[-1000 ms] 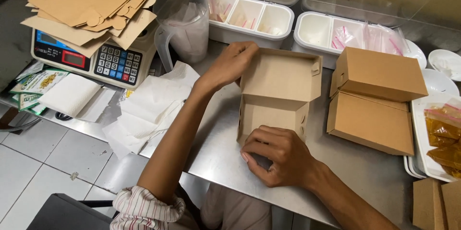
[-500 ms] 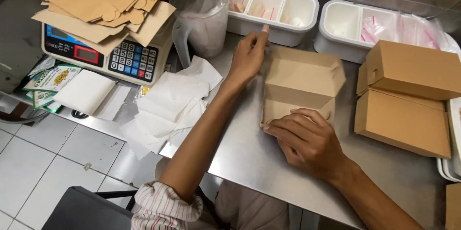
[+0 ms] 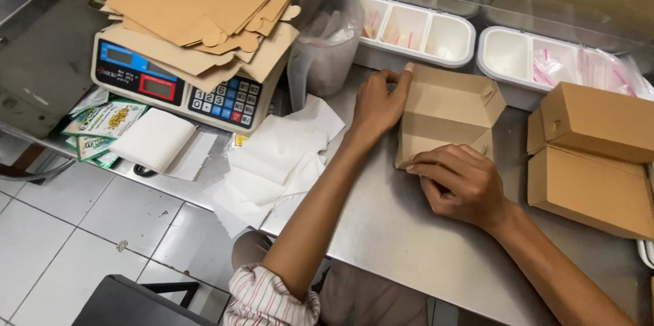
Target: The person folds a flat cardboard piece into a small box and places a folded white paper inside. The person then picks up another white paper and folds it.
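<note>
Holding a brown box [image 3: 446,118] with both hands on the steel surface [image 3: 409,230].

Left hand [image 3: 378,104] gripping the box's left wall, fingers [image 3: 402,77] curled over its top edge; right hand [image 3: 463,183] pressing its front lower corner, fingers bent and closed against the card. Box sitting mid-surface, lid up, just in front of two white trays [image 3: 415,33]. Lying left: white paper [image 3: 272,159] and a scale [image 3: 177,84] under flat card blanks [image 3: 197,6]. Stacked right, apart: two closed boxes [image 3: 593,156].
</note>
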